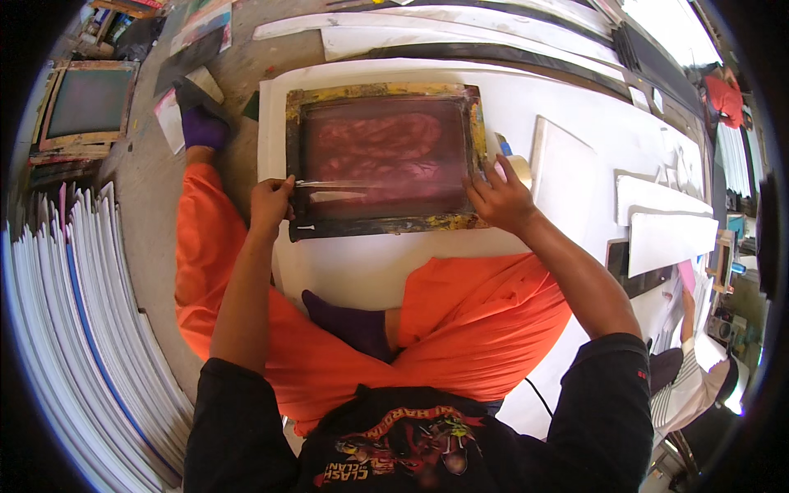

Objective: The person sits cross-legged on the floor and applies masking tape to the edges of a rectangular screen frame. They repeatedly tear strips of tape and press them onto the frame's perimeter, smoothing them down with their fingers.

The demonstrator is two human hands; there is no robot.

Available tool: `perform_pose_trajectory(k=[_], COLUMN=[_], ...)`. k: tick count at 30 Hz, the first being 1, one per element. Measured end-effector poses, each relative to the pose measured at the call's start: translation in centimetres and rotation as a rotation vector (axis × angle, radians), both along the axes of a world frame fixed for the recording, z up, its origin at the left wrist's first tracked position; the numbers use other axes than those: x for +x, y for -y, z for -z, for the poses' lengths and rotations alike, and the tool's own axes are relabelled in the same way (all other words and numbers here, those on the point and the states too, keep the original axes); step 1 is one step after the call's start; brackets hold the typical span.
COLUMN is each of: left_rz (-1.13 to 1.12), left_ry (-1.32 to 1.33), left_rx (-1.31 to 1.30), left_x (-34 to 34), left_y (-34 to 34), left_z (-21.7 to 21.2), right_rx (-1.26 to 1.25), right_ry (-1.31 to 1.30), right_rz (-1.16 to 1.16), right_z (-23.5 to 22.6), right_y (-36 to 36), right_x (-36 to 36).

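A screen-printing frame (pixel 374 89) lies on a white sheet in front of me, its wooden rim spotted with yellow and black paint. Its dark red mesh (pixel 370 135) shows a cloudy, paler pattern. Across the lower part of the mesh runs a shiny clear strip of tape (pixel 386 187), stretched between my hands. My left hand (pixel 269 204) is closed in a pinch at the strip's left end, by the frame's left edge. At the right edge, the fingers of my right hand (pixel 501 197) bend over the strip's other end. A tape roll (pixel 519 170) sits just beyond that hand.
White board (pixel 567 164) and cut pieces (pixel 670 242) lie to the right. Long white strips (pixel 460 41) stretch along the far side. A stack of sheets (pixel 90 329) stands at left, below another framed screen (pixel 90 99). Another person (pixel 690 378) is at far right.
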State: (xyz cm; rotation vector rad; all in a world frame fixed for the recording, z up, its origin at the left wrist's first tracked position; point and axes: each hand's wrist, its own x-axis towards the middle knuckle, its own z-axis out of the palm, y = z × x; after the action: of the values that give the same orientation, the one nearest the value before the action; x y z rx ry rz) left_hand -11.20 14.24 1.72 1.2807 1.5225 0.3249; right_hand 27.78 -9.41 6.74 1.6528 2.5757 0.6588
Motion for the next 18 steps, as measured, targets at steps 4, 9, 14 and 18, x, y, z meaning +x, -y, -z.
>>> perform_pose_trajectory(k=[4, 9, 14, 18], left_rz=[0.146, 0.252, 0.321, 0.313], left_ry=[-0.231, -0.267, -0.336, -0.277], left_rx=[0.036, 0.272, 0.386, 0.446], left_x=[-0.1, -1.0, -0.5, -1.6], left_y=[0.0, 1.0, 2.6, 1.0], left_z=[-1.0, 0.5, -0.3, 0.4], right_rx=[-0.091, -0.120, -0.124, -0.133], right_ry=[-0.067, -0.126, -0.110, -0.083], right_rz=[-0.091, -0.058, -0.017, 0.025], right_z=[1.8, 2.4, 2.1, -0.4], right_y=[1.2, 2.1, 2.9, 0.6], right_x=[0.1, -0.8, -1.1, 0.6])
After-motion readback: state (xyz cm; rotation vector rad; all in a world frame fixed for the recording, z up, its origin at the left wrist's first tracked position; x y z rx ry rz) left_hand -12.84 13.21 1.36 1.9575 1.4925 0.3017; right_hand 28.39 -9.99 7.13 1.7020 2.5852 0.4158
